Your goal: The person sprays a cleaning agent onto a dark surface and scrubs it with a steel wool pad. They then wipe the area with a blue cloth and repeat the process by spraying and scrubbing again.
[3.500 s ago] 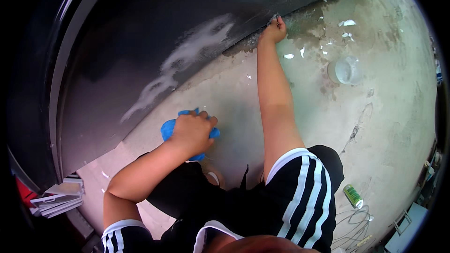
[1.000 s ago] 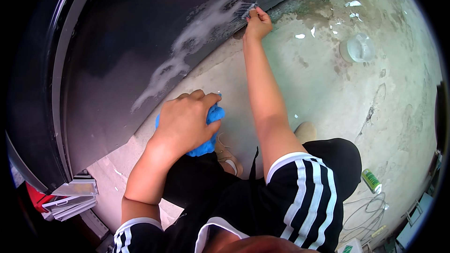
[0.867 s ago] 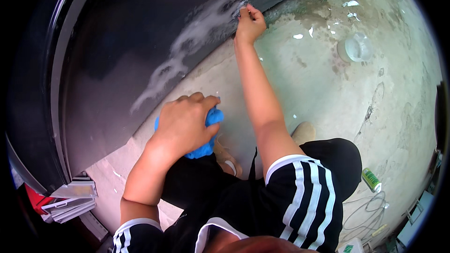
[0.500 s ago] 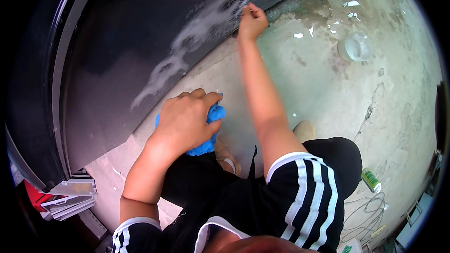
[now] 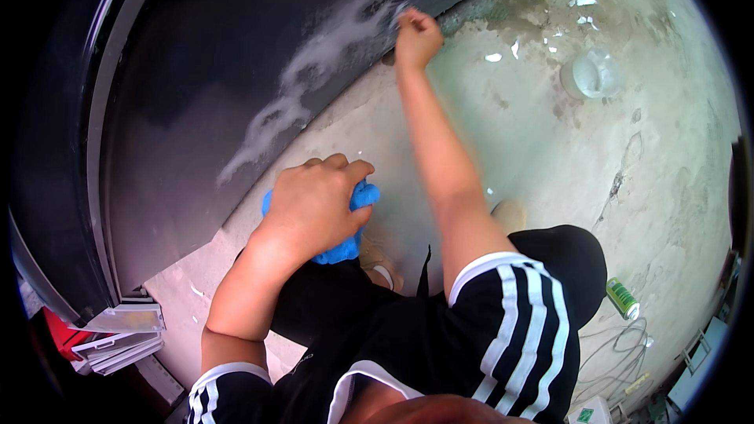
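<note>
One blue cloth (image 5: pixel 342 248) is bunched beneath the left hand (image 5: pixel 310 202), against the palm side, with folds showing to the left of the knuckles, between thumb and forefinger, and below the thumb. The fingers are bent over it and the thumb lies along its right side, so the hand is wrapped around the cloth; whether the cloth also rests on the black trousers (image 5: pixel 318 302) just below it cannot be told.

Farther up and to the right, the right hand (image 5: pixel 419 38) is at the lower edge of a dark panel (image 5: pixel 196 78), its fingers curled and drawn together. Something small and pale shows at the fingertips, too blurred to name, and I cannot tell whether they pinch it. Beside these fingers is the upper end of a streak of white foam (image 5: pixel 314 67), which runs down the panel toward the left.

Right of this hand, white scraps (image 5: pixel 493 56) lie on the stained concrete floor (image 5: pixel 542 165), with a clear tub (image 5: pixel 594 74) near them. Well apart, at lower right, a green can (image 5: pixel 622 298) lies on its side near a loose grey cord (image 5: pixel 620 353).
</note>
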The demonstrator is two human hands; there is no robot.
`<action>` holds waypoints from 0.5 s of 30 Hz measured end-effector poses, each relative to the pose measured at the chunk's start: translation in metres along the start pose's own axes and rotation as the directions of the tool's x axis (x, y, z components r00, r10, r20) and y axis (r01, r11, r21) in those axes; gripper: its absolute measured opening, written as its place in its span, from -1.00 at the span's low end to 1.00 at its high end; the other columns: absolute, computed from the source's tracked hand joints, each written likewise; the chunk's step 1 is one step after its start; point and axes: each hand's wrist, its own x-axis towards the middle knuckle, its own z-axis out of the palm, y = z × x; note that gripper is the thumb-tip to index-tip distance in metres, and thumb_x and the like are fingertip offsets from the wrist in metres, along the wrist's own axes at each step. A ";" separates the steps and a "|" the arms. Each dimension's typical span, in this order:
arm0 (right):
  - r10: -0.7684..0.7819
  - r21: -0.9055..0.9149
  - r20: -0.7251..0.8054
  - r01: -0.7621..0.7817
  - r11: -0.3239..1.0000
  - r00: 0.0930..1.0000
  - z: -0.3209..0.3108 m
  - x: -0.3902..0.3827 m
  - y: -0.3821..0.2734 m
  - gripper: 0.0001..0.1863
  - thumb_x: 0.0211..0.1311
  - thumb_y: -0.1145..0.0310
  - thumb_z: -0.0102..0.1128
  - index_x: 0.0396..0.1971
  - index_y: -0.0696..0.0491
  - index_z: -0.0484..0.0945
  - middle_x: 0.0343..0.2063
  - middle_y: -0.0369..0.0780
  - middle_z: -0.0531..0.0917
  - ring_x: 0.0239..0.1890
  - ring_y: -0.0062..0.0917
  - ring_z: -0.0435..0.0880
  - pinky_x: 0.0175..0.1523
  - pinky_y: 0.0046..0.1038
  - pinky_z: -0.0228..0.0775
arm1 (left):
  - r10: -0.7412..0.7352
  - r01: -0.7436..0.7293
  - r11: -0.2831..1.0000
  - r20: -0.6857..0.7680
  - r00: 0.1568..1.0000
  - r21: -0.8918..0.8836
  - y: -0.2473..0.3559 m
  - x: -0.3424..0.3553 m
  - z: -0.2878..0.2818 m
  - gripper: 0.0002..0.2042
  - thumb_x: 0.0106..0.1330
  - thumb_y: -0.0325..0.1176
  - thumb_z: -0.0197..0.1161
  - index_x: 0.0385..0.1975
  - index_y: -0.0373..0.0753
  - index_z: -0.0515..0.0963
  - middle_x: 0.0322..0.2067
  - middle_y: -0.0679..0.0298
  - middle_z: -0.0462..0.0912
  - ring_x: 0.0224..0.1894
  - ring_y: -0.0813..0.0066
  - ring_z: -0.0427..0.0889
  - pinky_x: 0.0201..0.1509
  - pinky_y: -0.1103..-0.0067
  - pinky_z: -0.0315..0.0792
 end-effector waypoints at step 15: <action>-0.172 0.040 -0.054 0.174 0.984 0.984 0.025 -0.030 -0.026 -0.91 0.29 0.52 0.20 -0.24 0.12 0.53 -0.18 -0.20 0.48 -0.07 -0.46 0.48 0.05 -0.45 0.38 | 0.056 -0.056 0.998 0.017 0.998 -0.003 0.004 0.012 -0.005 -0.57 0.05 -0.22 0.29 -0.02 -0.12 0.63 -0.18 0.15 0.68 -0.16 0.11 0.68 -0.06 0.33 0.55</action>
